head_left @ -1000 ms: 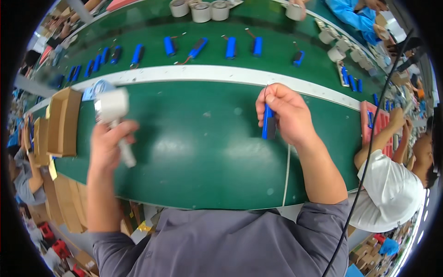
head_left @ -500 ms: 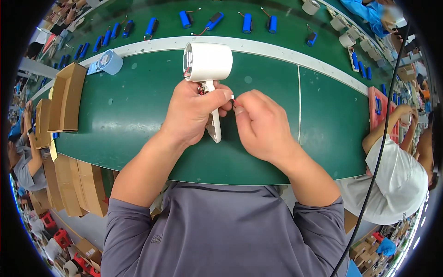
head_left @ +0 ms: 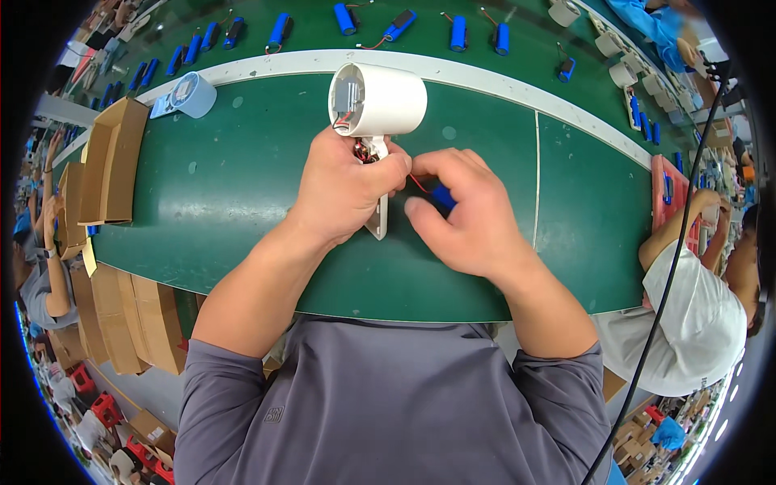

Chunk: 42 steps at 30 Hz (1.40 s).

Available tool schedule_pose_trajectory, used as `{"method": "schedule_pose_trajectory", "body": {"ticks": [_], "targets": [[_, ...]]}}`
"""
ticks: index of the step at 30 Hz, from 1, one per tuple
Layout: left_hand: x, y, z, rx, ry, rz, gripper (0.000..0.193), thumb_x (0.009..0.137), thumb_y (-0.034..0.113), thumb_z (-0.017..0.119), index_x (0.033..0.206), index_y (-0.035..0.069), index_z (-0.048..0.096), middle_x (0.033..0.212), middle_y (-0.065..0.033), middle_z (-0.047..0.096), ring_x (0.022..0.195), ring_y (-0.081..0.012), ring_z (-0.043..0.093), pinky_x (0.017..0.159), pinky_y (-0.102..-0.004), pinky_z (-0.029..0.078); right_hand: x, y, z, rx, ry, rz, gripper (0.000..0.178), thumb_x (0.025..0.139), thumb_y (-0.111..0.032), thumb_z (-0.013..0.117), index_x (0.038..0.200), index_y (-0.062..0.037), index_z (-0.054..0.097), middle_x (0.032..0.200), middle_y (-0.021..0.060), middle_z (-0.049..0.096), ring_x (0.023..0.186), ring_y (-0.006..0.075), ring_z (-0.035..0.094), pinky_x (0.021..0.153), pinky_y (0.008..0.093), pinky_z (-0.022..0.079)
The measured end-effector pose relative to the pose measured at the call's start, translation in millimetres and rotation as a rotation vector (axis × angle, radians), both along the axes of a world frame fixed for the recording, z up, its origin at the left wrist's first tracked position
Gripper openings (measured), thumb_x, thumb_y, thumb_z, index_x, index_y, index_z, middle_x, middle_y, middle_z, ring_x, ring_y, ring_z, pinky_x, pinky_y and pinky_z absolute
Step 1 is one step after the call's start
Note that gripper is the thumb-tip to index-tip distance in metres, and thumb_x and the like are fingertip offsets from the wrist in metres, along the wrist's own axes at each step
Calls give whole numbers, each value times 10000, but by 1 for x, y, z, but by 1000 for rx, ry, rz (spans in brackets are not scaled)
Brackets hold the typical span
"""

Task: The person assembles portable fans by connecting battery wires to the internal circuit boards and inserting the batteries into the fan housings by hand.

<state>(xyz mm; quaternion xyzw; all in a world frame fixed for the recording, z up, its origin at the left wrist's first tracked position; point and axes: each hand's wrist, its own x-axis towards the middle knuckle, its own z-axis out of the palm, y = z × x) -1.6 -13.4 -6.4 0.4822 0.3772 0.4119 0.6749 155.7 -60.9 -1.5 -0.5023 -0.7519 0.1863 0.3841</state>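
My left hand (head_left: 339, 190) is closed around the grip of a white plastic housing (head_left: 394, 99), shaped like a hair dryer with a wide round barrel. The barrel's left end is uncovered, showing a grey part (head_left: 349, 95) and red wires inside. More wires bunch at the neck, above my left thumb, and the lower handle (head_left: 381, 218) sticks out below my fist. In my curled right hand (head_left: 481, 222) sits a blue battery pack (head_left: 442, 196), mostly hidden by the fingers. Its red lead (head_left: 419, 184) runs to my left fingertips, where its end is hidden.
Blue battery packs (head_left: 458, 34) with leads lie along the green strip beyond a pale rail (head_left: 283, 65). At the far left are a light-blue round part (head_left: 192, 95) and cardboard boxes (head_left: 113, 166). A black cable (head_left: 667, 275) hangs at right, before a co-worker in white (head_left: 695, 315).
The housing has shifted slightly up and right, its uncovered end turned more into view. The right hand has opened somewhat, revealing the blue battery pack. The white connector between the hands is now hidden.
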Motion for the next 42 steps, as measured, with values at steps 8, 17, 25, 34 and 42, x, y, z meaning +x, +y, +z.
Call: {"method": "schedule_pose_trajectory", "body": {"ticks": [8, 17, 25, 34, 42], "targets": [[-6, 4, -5, -78, -39, -14, 137, 770, -2, 610, 895, -14, 555, 729, -73, 581, 619, -140, 546, 556, -276, 449, -4, 5, 6, -405, 389, -49, 95, 808, -94, 613, 846, -14, 648, 741, 47, 644, 646, 111, 554, 583, 257, 448], [-8, 5, -3, -33, -83, -6, 134, 773, -5, 606, 888, 3, 539, 736, -74, 580, 627, -141, 552, 554, -276, 450, -3, 15, 4, -724, 734, 29, 108, 808, -77, 636, 790, 29, 636, 722, 43, 634, 641, 64, 541, 560, 227, 438], [-8, 8, -2, 13, -23, 75, 177, 801, 92, 669, 900, 35, 534, 730, -30, 557, 627, -109, 536, 544, -254, 440, -7, 16, 1, -603, 630, 17, 75, 798, -44, 606, 751, 14, 615, 666, 19, 589, 620, 57, 527, 517, 224, 414], [-9, 11, -3, -223, -221, 189, 265, 907, 274, 537, 1000, 27, 514, 894, -103, 600, 772, -172, 576, 665, -313, 488, -43, -9, 12, -329, 369, 153, 91, 771, -50, 600, 697, -13, 563, 603, 80, 559, 514, 157, 539, 470, 288, 409], [-29, 20, -16, -474, -711, -238, 390, 875, 203, 502, 1186, -33, 492, 1170, -219, 566, 1064, -331, 568, 926, -443, 456, -43, 1, 7, -434, 504, -13, 84, 791, -46, 587, 714, -12, 583, 583, 59, 564, 473, 117, 519, 430, 285, 390]]}}
